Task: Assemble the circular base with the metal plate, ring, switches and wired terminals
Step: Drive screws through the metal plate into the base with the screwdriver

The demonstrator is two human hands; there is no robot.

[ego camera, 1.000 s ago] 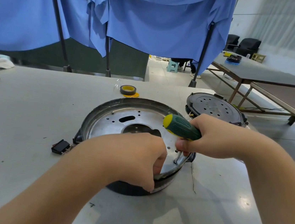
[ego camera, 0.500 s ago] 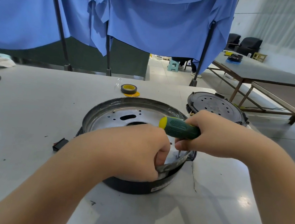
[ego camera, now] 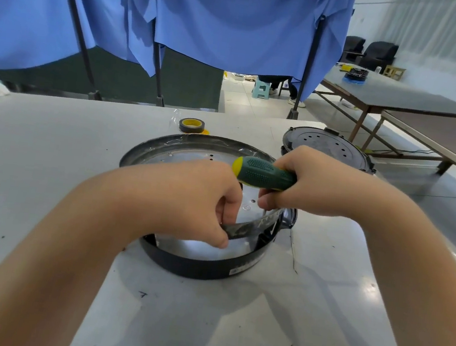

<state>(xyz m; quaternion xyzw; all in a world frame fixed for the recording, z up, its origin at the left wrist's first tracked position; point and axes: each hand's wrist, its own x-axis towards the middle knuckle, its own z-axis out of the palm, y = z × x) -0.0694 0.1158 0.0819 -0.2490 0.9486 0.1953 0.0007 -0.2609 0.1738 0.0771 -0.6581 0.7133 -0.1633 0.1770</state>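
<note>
A round metal plate point(ego camera: 194, 160) with a raised rim sits tilted on the black circular base point(ego camera: 203, 267) in the middle of the table. Its near edge is lifted clear of the base. My left hand point(ego camera: 189, 199) grips that near rim, thumb outside and fingers inside. My right hand point(ego camera: 309, 182) holds a green and yellow screwdriver point(ego camera: 261, 174) by the handle, lying nearly level, with the shaft pointing down inside the plate near the right rim. The shaft tip is hidden behind my fingers.
A second black round base point(ego camera: 327, 147) lies just behind my right hand. A roll of dark tape point(ego camera: 191, 126) with a yellow core sits behind the plate. Blue curtains on poles close off the far table edge. Brown tables stand to the right.
My left hand has lifted the near rim of the metal plate, tilting it up off the black base. The screwdriver handle has swung flatter. The small black switch left of the base is out of sight.
</note>
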